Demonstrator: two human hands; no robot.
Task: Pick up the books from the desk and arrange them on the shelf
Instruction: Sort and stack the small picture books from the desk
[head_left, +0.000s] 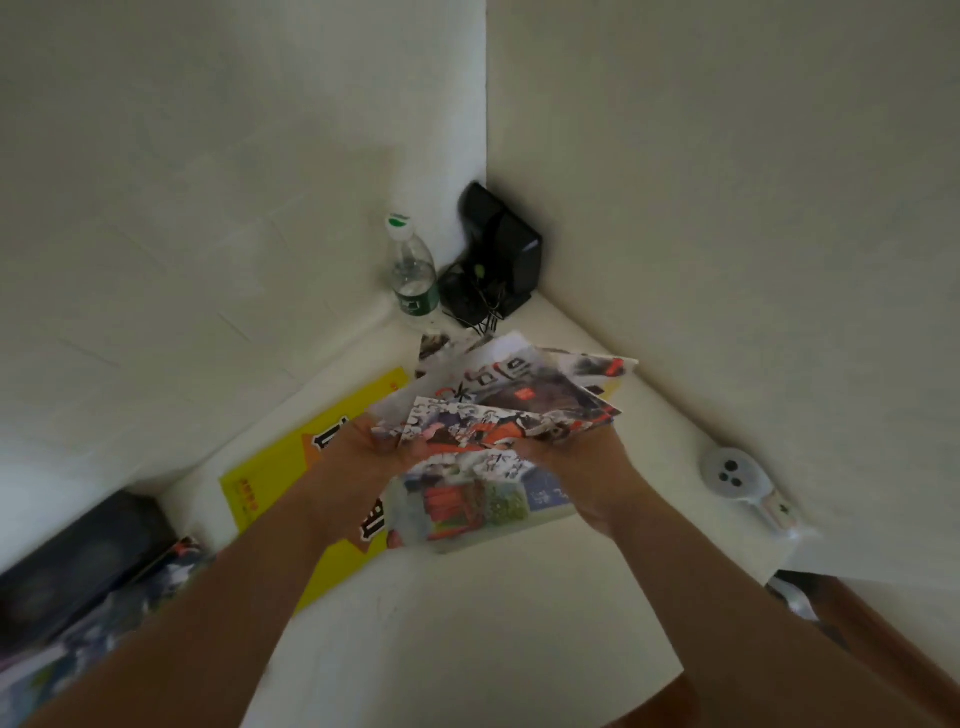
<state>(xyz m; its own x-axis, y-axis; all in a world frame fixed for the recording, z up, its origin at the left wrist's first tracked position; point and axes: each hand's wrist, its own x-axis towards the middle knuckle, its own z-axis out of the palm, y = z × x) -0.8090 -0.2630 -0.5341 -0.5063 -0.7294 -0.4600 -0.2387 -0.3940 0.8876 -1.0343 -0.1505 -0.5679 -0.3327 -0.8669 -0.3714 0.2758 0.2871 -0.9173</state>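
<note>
My left hand (363, 447) and right hand (576, 457) grip a fanned stack of books (498, 410) from either side (long edges pointing away), above the desk (467, 623).

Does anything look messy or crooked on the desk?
Yes. The illustrated books both hands are gathering sit fanned out at different angles, not squared into a stack. The big yellow book lies slanted across the desk, partly under them. The water bottle stands upright; nothing looks spilled.

Blurred books (104, 613) run off the left edge, perhaps beside a speaker (67, 561).
</note>
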